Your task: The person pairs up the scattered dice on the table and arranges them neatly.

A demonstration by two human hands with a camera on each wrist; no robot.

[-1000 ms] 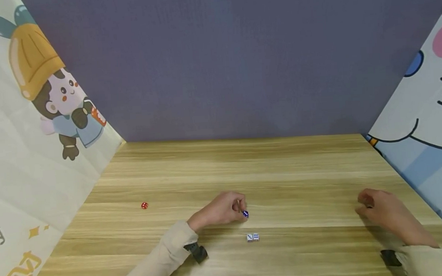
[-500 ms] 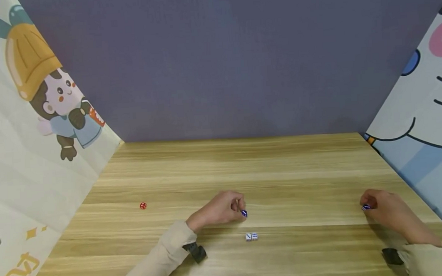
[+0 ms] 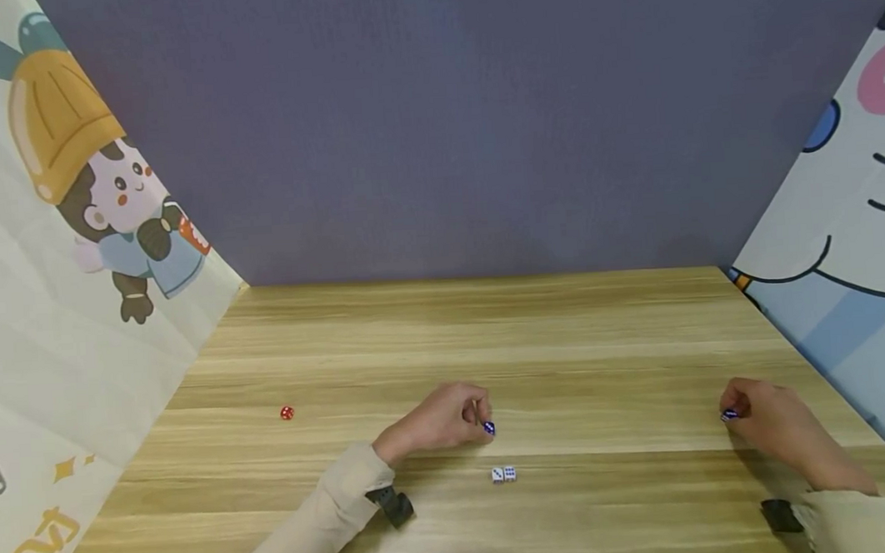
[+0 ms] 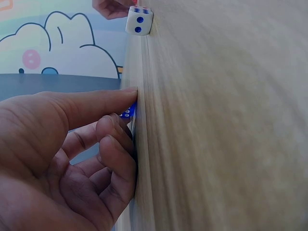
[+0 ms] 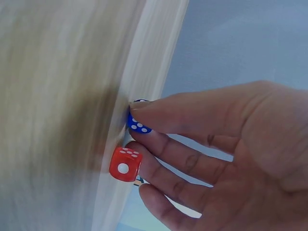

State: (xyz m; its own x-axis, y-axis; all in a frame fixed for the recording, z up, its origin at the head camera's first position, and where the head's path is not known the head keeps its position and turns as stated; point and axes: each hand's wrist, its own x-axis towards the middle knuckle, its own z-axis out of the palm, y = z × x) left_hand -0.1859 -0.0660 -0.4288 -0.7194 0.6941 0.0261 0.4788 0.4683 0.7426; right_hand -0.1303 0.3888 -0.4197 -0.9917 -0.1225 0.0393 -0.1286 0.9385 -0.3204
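My left hand [image 3: 442, 417] pinches a blue die [image 3: 489, 428] between thumb and fingertips, low over the wooden table. In the left wrist view that blue die [image 4: 128, 111] is partly hidden behind the thumb. Two white dice [image 3: 503, 475] with blue pips sit side by side just nearer than this hand. At the right, my right hand [image 3: 777, 426] holds another blue die [image 3: 729, 415] between thumb and index finger. The right wrist view has a red die [image 5: 126, 164] beside this hand's lower fingertips; the hand hides it from the head view.
Another red die [image 3: 288, 412] lies on the table [image 3: 565, 328] to the left. A dark grey panel [image 3: 480, 141] stands along the table's back edge. Cartoon-printed sheets flank the left side [image 3: 133, 243] and right side [image 3: 846, 230].
A blue die has come into sight at my right fingertips, where none showed one second ago. My left hand stays in place with its die. The head view has shifted slightly.
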